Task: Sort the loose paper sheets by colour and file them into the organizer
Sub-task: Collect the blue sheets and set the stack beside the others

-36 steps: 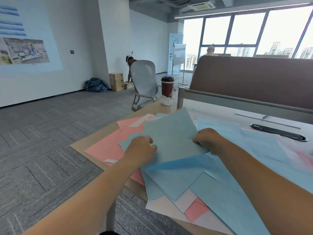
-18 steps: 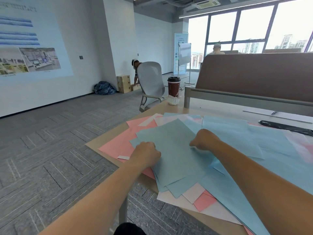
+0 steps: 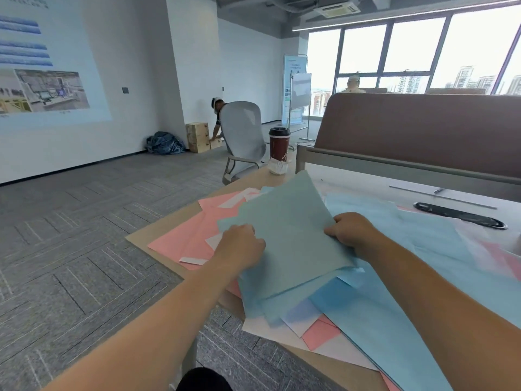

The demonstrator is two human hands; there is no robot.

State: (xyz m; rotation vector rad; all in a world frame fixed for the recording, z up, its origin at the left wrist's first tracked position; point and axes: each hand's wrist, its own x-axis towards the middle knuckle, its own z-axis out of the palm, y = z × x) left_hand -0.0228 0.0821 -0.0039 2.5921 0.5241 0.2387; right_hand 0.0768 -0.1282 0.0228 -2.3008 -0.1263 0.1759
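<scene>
Matt paper sheets [image 3: 290,238] lie on a smooth wood-look desk [image 3: 158,232]; the floor at left is rough grey carpet [image 3: 70,235]; the cup [image 3: 279,148] looks glossy.

One lidded coffee cup [image 3: 279,145] stands on the desk. Nearer than the cup are two hands, left hand [image 3: 242,246] and right hand [image 3: 352,235], and a pile overlapped too much for an exact count: at least five blue sheets [image 3: 290,235], at least three pink sheets [image 3: 180,241] and a few white sheets [image 3: 282,334]. Beyond the cup are one grey office chair [image 3: 242,131], one crouching person [image 3: 217,108] and one seated person [image 3: 353,83]; to its right lies one black cable slot [image 3: 459,218].
</scene>
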